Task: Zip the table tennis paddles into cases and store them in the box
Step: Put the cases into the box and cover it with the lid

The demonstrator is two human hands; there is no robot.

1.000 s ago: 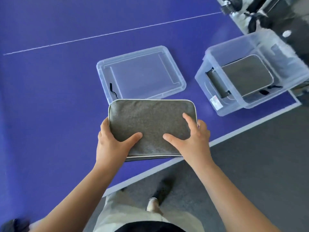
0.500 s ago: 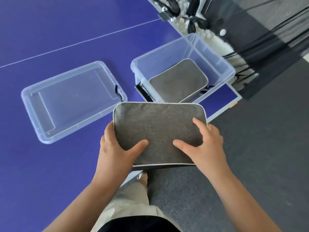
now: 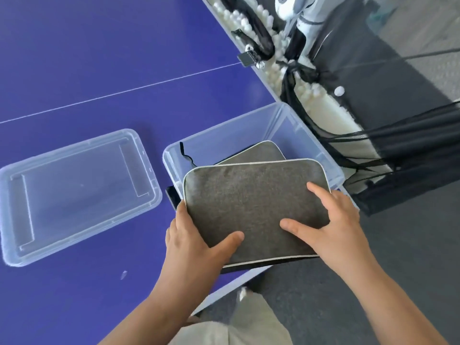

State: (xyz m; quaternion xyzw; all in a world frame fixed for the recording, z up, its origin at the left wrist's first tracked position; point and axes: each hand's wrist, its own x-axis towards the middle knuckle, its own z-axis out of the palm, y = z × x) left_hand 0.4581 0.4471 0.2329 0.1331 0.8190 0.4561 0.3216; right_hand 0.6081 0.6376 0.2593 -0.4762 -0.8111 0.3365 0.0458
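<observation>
While both hands, left hand [image 3: 196,241] and right hand [image 3: 333,227], pinched the grey case [image 3: 251,202] over the box [image 3: 249,131], its tilted near edge risked snagging the rim

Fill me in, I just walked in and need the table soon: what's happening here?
A person is packing away paddle cases. Both hands, left hand and right hand, grip a grey case over the open clear box at the blue table's corner. Another grey case already lies inside. The box's lid rests on the table to the left.
</observation>
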